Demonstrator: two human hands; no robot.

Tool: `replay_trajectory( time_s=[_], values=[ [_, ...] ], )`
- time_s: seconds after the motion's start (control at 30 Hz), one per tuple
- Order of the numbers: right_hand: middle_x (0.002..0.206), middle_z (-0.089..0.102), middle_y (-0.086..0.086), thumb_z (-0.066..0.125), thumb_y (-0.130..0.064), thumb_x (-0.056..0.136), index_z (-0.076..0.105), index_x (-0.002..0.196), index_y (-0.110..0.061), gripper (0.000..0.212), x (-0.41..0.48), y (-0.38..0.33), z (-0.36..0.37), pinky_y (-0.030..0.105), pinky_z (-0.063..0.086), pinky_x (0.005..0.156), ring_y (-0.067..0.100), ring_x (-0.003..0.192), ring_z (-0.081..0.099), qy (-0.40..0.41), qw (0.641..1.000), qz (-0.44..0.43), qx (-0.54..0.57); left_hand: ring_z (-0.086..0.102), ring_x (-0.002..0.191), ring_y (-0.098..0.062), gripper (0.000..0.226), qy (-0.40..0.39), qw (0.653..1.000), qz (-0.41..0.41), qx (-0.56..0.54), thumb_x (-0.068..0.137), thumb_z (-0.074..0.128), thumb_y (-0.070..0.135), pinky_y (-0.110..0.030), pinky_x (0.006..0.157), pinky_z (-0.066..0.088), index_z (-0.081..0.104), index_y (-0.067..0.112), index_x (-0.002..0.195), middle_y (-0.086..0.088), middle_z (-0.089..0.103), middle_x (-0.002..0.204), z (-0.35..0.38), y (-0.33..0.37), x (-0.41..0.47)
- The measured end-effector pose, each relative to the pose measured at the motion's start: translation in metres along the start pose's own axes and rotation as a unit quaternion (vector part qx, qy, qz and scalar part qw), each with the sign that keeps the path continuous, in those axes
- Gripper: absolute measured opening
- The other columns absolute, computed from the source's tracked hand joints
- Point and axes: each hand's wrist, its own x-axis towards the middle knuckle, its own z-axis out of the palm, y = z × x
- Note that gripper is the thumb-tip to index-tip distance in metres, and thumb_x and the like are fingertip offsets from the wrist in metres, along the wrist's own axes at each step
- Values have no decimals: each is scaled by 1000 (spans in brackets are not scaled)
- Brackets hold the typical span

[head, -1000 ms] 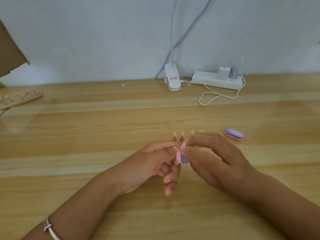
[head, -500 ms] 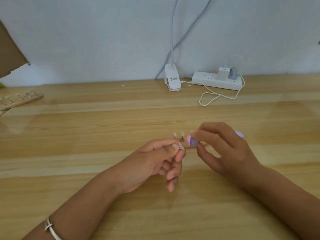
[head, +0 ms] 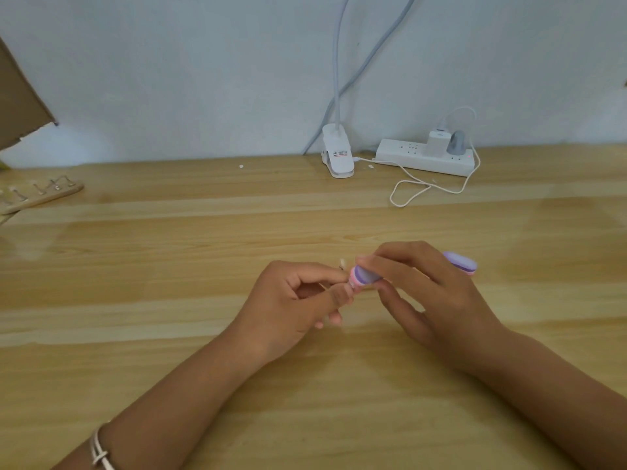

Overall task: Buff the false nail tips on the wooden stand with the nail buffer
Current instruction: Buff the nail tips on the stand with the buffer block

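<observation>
Purple-and-pink foam nail buffer [head: 363,276], small oval block: clamped between thumb and fingers of right hand [head: 431,293], well in front of the white plastic power strip [head: 424,161], toward the near table edge and a little to its left. One pale, translucent false nail tip [head: 342,262] standing upright just beside the buffer's nose, on the power-strip side. Wooden stand beneath it covered by both hands, not to be made out. Left hand [head: 295,300] curled, thumb and forefinger pinched together right at the buffer's nose, most likely on another such tip; nothing visible between them, so not certain. Second purple oval buffer [head: 461,262] lying flat on the pale wooden table [head: 169,334], straight in front of the power strip, half hidden behind the right hand.

Judged handling: buffer light, slightly squashy, grippy on its abrasive faces. Best held by the long side edges near the middle, leaving one face free to rub. Nail tips featherweight, thin springy plastic, slick, quick to ping away or pop off a peg. Best steadied at the base or sides, with short light strokes, never hard pressing.

Another flat wooden stand with wire clips [head: 40,195] far left of the power strip, untouched.
</observation>
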Motion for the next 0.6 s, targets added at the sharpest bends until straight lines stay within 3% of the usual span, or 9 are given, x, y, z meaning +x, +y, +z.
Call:
replay_trajectory(
  time_s=[0.07, 0.17, 0.33, 0.43, 0.5, 0.6],
  values=[
    [101, 68, 16, 67, 7, 85, 72, 113, 2, 28, -1, -2, 0, 13, 39, 89, 26, 85, 65, -3, 1000, -5, -4, 65, 56, -9, 19, 19, 999, 19, 23, 80, 70, 22, -22, 52, 51, 78, 13, 94, 5, 69, 69, 0, -1, -1],
    [103, 68, 17, 68, 9, 84, 71, 116, 1, 33, -2, -7, 5, 20, 45, 85, 26, 83, 63, -23, 999, -32, 6, 66, 59, -10, 14, 34, 993, 74, 88, 79, 71, 29, -23, 57, 51, 79, 24, 90, 5, 70, 70, 0, -2, -3],
    [103, 69, 15, 67, 12, 82, 73, 113, -1, 34, 2, 1, -5, 8, 32, 90, 26, 80, 66, -23, 999, -16, -20, 63, 61, -9, 13, 55, 978, 108, 172, 83, 75, 9, -23, 58, 47, 79, 19, 90, 6, 70, 70, 2, -2, -3],
    [106, 68, 17, 67, 13, 82, 72, 116, -1, 36, -2, -8, 2, 23, 48, 84, 27, 85, 65, -45, 998, -30, 15, 61, 61, -14, 10, 45, 976, 127, 173, 83, 72, 28, -31, 56, 47, 79, 21, 85, 0, 68, 68, 2, 0, -4],
    [106, 68, 16, 65, 15, 82, 73, 115, -1, 37, -1, -9, 4, 28, 51, 81, 27, 86, 65, -47, 998, -41, 19, 60, 61, -15, 14, 49, 977, 125, 167, 82, 70, 33, -29, 56, 46, 79, 22, 84, -1, 67, 68, 2, 1, -4],
    [102, 70, 13, 60, 11, 87, 76, 108, -3, 30, 4, -2, -5, 6, 33, 91, 23, 86, 65, -34, 999, -26, -22, 62, 62, -10, 10, 55, 979, 105, 166, 83, 74, 15, -20, 58, 46, 80, 19, 90, 5, 70, 70, 1, -1, -3]
  ],
)
